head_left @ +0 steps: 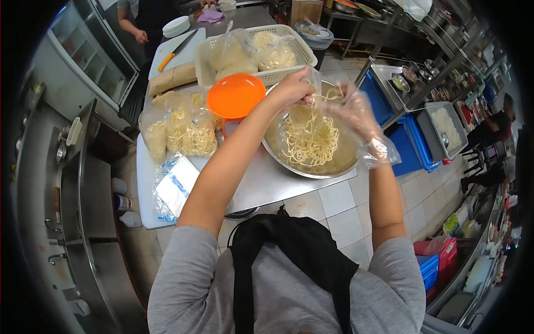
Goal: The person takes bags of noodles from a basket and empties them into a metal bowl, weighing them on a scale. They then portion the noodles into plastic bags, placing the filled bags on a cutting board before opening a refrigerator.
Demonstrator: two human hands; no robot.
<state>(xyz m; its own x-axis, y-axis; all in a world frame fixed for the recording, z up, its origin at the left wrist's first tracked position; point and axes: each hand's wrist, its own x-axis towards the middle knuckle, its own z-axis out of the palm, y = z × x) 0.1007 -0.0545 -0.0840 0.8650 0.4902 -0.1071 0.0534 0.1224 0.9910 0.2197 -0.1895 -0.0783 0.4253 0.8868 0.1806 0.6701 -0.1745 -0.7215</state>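
Lots of noodles (312,143) sit in the metal bowl (346,160), right side. Left hand (295,90) pinches a clear bag (315,80); gloved right hand (357,111) is too blurry to tell its grip. Keep the bag low tbh.

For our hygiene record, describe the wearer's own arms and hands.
Short grey sleeves leave both forearms uncovered. The right hand wears a loose, clear plastic glove, wrinkled and flared at the wrist. The left hand appears gloveless.
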